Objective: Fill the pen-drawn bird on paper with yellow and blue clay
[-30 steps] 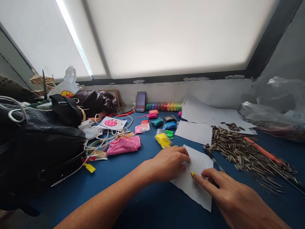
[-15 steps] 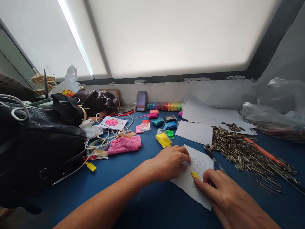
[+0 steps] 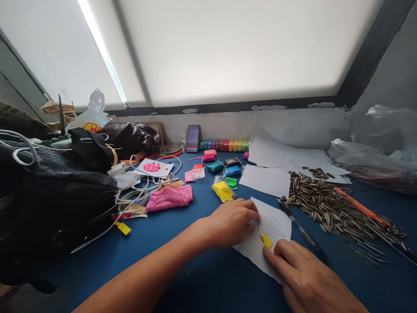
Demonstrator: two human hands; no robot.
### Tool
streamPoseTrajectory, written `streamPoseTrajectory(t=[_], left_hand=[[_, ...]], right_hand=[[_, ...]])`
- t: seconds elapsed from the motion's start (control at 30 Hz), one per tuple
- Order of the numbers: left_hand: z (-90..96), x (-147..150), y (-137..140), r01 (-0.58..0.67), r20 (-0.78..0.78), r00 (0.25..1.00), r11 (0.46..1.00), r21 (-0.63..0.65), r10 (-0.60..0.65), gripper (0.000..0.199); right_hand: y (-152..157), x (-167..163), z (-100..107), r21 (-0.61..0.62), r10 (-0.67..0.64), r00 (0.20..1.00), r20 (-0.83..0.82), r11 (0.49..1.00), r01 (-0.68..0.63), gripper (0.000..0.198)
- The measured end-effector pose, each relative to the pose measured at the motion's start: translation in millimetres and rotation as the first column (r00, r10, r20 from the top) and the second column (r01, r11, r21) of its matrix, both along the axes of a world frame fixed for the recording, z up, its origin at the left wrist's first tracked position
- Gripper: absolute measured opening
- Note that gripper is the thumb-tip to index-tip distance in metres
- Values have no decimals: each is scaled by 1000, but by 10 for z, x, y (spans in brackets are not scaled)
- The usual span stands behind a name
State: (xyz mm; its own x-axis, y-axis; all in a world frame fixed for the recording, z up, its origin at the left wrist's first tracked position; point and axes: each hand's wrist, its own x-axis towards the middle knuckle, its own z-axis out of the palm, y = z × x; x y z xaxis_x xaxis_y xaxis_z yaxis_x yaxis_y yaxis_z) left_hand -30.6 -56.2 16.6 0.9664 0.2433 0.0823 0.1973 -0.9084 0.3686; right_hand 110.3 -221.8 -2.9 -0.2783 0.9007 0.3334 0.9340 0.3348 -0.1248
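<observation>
A torn-edged sheet of white paper (image 3: 254,252) lies on the blue table, with a rounded, pattern-filled outline drawn on it in pen. My left hand (image 3: 233,221) holds the sheet at its upper left, fingers bent and fingertips partly hidden. A small flattened piece of yellow clay (image 3: 267,241) sits at the drawing's lower edge. Against it presses the thumb of my right hand (image 3: 302,269); the index finger is bent and apart from the thumb, and the other fingers are mostly hidden. A dark pen (image 3: 301,228) lies just right of the sheet.
Striped sunflower seeds (image 3: 322,200) are heaped at the right, an orange tool (image 3: 361,206) across them. Beyond the paper lie a yellow clay packet (image 3: 223,191) and several others. A pink cloth (image 3: 171,198), white cables and a black bag (image 3: 65,195) fill the left.
My right thumb has drawn slightly down and left, showing more of the yellow clay, which looks wider. The right hand now uncovers more of the drawing's right side. My left hand stays put.
</observation>
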Motion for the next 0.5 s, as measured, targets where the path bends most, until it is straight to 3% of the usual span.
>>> streamPoseTrajectory(t=[0.37,0.5], left_hand=[[-17,-3,8,2,10,1000,1000,-7,-2,25],[-9,10,4,-2,-9,1000,1000,-1,2,25]], right_hand=[[-8,15,13,-11,18,1000,-5,1000,-18,32],[31,94,-28,48,10,997,74,999,-14,35]])
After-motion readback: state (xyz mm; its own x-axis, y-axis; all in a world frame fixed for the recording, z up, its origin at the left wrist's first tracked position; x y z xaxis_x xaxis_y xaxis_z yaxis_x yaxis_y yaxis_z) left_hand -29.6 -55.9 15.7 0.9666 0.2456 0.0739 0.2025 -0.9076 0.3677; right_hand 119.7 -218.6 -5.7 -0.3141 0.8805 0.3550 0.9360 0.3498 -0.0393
